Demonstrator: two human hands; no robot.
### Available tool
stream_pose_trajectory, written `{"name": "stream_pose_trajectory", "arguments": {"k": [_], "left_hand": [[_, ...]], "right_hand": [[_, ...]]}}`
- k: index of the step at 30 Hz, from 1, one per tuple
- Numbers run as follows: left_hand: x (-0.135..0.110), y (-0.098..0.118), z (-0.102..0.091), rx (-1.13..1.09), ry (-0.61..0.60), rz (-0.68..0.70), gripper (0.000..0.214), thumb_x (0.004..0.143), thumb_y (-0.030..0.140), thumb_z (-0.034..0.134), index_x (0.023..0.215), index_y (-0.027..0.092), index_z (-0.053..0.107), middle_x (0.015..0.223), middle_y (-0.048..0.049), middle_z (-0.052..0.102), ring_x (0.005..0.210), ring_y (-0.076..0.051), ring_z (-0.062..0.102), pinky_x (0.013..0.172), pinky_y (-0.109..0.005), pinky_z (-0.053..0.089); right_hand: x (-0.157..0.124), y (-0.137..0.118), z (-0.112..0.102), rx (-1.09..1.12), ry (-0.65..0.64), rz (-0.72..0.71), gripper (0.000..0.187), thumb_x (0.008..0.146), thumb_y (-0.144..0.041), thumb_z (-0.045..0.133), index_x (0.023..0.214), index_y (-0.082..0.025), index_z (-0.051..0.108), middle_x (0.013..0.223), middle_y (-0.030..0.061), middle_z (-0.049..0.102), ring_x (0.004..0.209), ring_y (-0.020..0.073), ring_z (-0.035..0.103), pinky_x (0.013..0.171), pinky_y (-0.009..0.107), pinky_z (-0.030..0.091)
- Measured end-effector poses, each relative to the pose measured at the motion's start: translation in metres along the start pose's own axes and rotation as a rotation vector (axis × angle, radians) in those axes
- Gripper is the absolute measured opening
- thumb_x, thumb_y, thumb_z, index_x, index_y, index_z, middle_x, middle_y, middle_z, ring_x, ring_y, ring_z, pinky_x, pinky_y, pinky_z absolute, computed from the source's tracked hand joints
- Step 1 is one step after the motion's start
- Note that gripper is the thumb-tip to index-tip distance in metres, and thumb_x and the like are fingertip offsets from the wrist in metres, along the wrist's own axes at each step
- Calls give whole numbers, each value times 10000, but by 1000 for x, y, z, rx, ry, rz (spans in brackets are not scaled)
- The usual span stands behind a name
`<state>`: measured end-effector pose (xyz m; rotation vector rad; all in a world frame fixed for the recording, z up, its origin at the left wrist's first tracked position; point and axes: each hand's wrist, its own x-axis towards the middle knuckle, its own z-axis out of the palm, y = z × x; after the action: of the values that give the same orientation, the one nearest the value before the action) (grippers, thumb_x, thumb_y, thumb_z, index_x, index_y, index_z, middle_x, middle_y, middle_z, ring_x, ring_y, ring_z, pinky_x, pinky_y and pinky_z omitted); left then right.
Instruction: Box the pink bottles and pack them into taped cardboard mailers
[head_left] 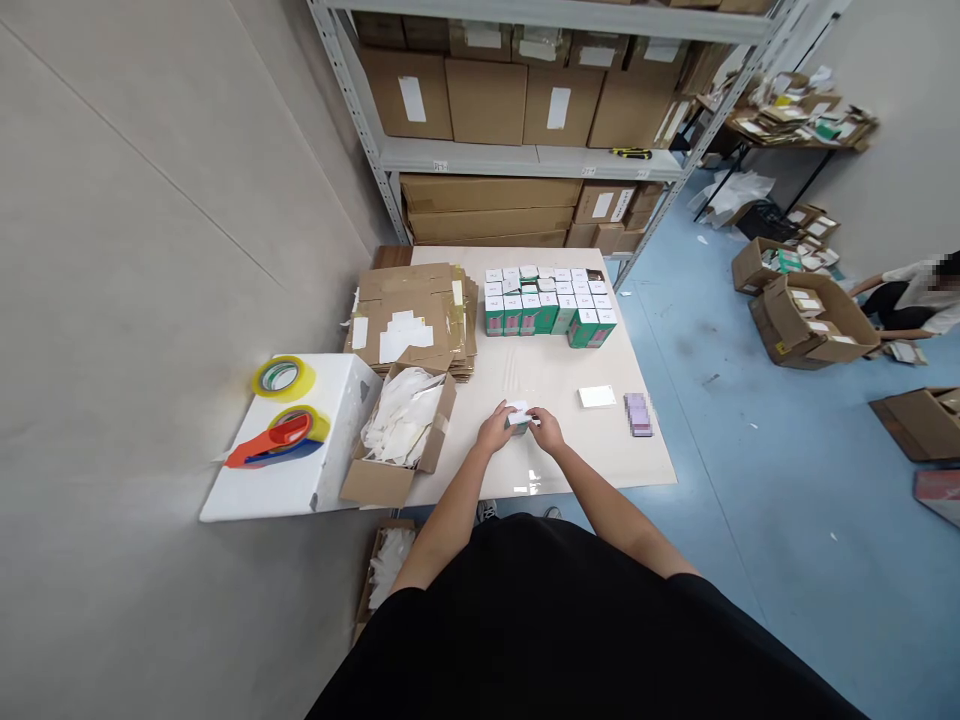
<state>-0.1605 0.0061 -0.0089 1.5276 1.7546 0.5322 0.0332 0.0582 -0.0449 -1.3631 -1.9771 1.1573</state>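
Near the front of the table (540,460), a small white and green box (517,412) stands between my two hands. My left hand (495,428) grips its left side. At its top right, the fingers of my right hand (547,430) are closed at the edge of the white top; the exact fingertip contact is too small to make out. To the right lie a flat white box or stack of cards (597,397) and a purple pack (639,414). Rows of similar white and green boxes (536,305) stand farther back, a few with their tops raised or dark.
On the left are flattened cardboard (405,310), an open carton of white paper (405,415), and a white block (277,480) bearing tape rolls (283,377) and an orange tape dispenser (270,443). Shelving (465,155) stands behind. A person (919,295) is beside cartons at right.
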Motion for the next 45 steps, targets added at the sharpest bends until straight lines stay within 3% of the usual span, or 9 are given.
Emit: {"name": "stream_pose_trajectory", "arguments": {"k": [10,15,19,23,26,32,36,41,45], "left_hand": [[2,-9,0,-163,46,-24,444,849,202,754,1275,326,730,1669,-36,429,1294,-301,639,1112,-405,483],[2,-14,8,-225,49,-19,526,760,179,830,1268,281,740,1658,-95,418,1338,-315,603,1125,-391,478],[4,-16,27,-385,224,-88,622,746,67,768,1338,226,659,1460,-139,575,1140,-241,692,1055,-389,537],[10,-18,39,-544,319,-213,672,749,32,721,1382,195,564,1279,-123,676,1044,-207,709,972,-373,577],[24,-22,30,-573,319,-225,650,767,37,689,1380,202,549,1289,-124,687,1063,-212,712,972,-376,581],[77,-30,-16,-592,367,-150,683,822,82,659,1476,225,524,1439,-135,637,1192,-231,687,1074,-397,537],[106,-43,-37,-528,357,-164,689,850,141,669,1520,223,530,1490,-134,616,1284,-270,644,1142,-436,488],[109,-60,-41,-479,177,-204,803,778,151,768,1542,243,538,1425,-126,675,1301,-337,636,1160,-519,462],[100,-60,-44,-448,211,-122,858,751,96,749,1562,229,503,1598,-149,516,1470,-342,493,1215,-522,403]], "right_hand": [[-5,-8,-1,-205,-35,-41,288,924,-146,536,1082,-255,751,1188,77,713,1057,248,672,968,374,541],[-8,2,4,-13,-22,70,362,812,-148,568,1119,-256,725,1195,57,737,1089,248,694,1001,430,564],[-5,10,15,206,35,208,511,748,-197,577,1252,-260,635,1174,40,726,1008,215,723,919,404,604],[8,11,28,291,97,282,514,714,-249,618,1228,-236,636,1114,50,721,886,198,713,851,380,617],[29,4,35,288,135,294,482,715,-290,636,1193,-232,655,1110,55,723,854,200,697,849,385,614],[98,-19,47,291,165,226,478,787,-333,602,1244,-211,666,1235,102,716,1000,240,702,919,405,598],[135,-24,58,234,98,244,514,830,-328,570,1329,-227,647,1291,90,717,1073,242,709,987,433,585],[143,-16,70,235,41,276,700,732,-214,594,1431,-248,597,1423,77,673,1228,261,683,1065,465,555],[135,-14,65,247,23,287,794,692,-190,632,1480,-257,563,1473,97,641,1347,289,621,1100,516,526]]}}
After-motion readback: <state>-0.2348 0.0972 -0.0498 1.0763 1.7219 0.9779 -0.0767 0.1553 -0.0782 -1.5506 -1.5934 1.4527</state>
